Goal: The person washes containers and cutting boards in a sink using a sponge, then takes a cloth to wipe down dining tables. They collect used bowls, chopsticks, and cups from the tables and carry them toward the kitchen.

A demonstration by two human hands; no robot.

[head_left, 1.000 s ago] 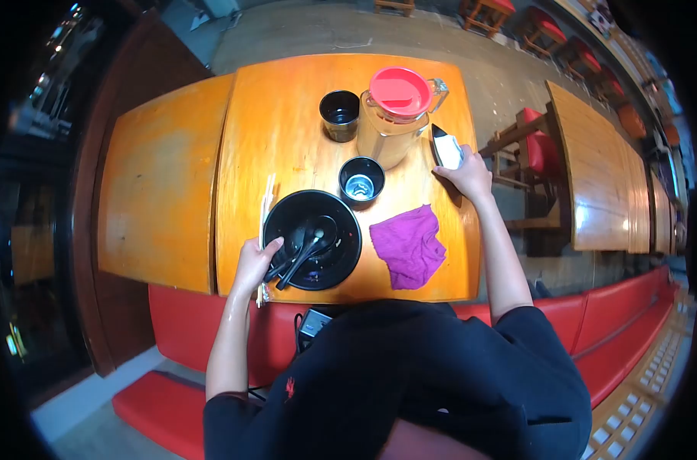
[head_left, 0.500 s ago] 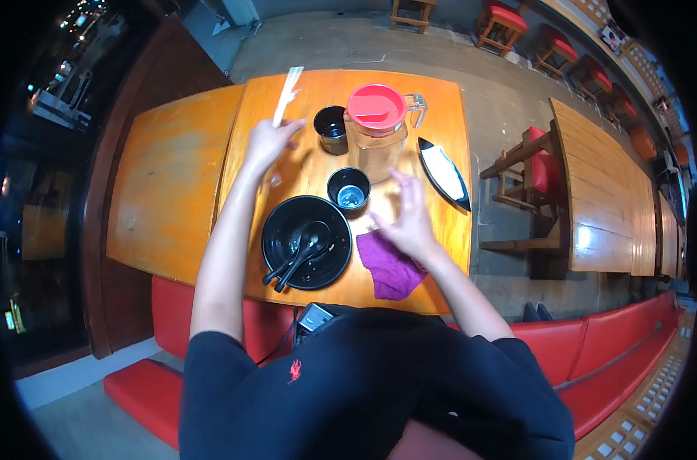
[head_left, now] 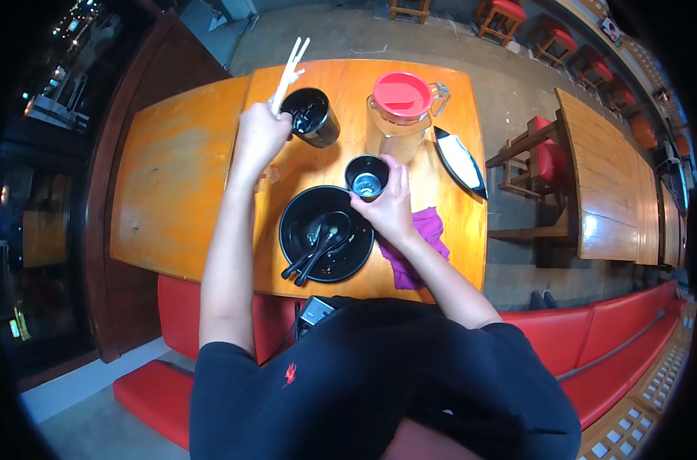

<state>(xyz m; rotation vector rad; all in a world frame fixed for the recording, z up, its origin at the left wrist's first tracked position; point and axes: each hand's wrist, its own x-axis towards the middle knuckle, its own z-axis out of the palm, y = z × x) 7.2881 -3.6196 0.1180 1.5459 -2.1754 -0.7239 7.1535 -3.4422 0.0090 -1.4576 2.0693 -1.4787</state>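
Observation:
My left hand is closed round pale chopsticks that point up and away. Its fingers also touch a tilted black cup at its right. Around a second black cup, which has a little clear liquid in it, my right hand has its thumb and fingers wrapped. Just below that cup lies a large black bowl with black spoons in it. Part of a purple cloth shows beyond my right forearm.
A glass pitcher with a red lid stands behind the right cup. Right of it is a boat-shaped black dish with something white in it. A red bench runs along the near side; another table stands at the right.
My left hand picked up the chopsticks from beside the bowl, moved forward and now holds the left cup as well. My right hand let go of the boat-shaped dish and took hold of the other cup.

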